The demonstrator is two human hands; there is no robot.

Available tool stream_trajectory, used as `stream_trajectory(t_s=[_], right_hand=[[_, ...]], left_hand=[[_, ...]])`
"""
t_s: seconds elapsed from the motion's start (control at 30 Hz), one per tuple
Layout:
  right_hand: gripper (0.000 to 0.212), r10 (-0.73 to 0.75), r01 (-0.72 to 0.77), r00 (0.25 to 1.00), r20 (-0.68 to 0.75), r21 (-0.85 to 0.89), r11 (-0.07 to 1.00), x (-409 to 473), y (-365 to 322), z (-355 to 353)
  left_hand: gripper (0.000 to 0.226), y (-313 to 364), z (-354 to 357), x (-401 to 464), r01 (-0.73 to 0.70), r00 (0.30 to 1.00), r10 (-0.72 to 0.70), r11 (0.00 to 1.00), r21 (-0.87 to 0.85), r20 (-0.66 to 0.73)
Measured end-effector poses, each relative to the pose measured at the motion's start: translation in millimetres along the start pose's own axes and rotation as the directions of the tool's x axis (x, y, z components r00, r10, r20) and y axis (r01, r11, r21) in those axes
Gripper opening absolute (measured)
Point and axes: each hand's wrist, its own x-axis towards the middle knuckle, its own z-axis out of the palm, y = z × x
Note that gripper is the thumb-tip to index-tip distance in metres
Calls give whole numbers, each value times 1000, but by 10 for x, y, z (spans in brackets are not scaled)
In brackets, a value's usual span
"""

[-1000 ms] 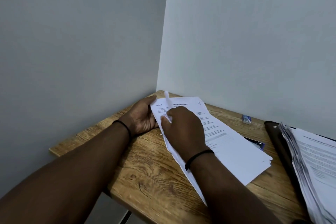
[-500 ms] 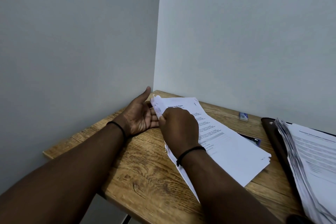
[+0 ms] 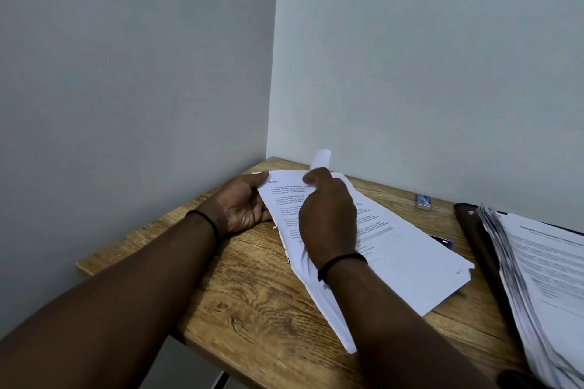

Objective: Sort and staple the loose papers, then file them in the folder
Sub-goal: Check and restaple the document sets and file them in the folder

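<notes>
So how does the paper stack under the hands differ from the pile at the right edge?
The paper stack under the hands lies flat on the wooden table, thin, its top corner being lifted by the right hand while the left hand steadies it. The pile at the right is much thicker, fanned, untouched, resting on a dark folder. Both are white printed sheets.

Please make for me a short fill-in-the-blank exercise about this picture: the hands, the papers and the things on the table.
1. The right hand lifts the top sheet's corner from the loose stack lying on the ____ table.
2. The left hand holds the stack's ____ edge.
3. Each wrist wears a ____ band.
4. The folder lies to the ____ of the stack.

Missing words: wooden; left; black; right
</notes>
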Motion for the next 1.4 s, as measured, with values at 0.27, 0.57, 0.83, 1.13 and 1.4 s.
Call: stream_trajectory(t_s=[0.27, 0.57, 0.83, 1.13, 1.4], right_hand=[[27, -51, 64, 995, 90, -156, 986, 36, 17, 2], [30, -220, 301, 942, 254, -348, 888, -33, -109, 54], [34, -134, 180, 973, 188, -254, 950, -16, -55, 58], [24, 43, -46, 996, 82, 40, 998, -9, -21, -6], [28, -11, 22, 996, 93, -127, 992, 38, 29, -12]], left_hand=[[55, -5, -14, 42, 0, 1000, 0, 1000, 2, 25], [74, 2, -24, 44, -16, 996, 19, 999, -34, 83], [60, -4, -27, 45, -19, 998, 17, 999, 38, 60], [37, -29, -22, 50, -24, 1000, 24, 999, -36, 15], [40, -22, -25, 50, -19, 1000, 19, 999, -27, -7]])
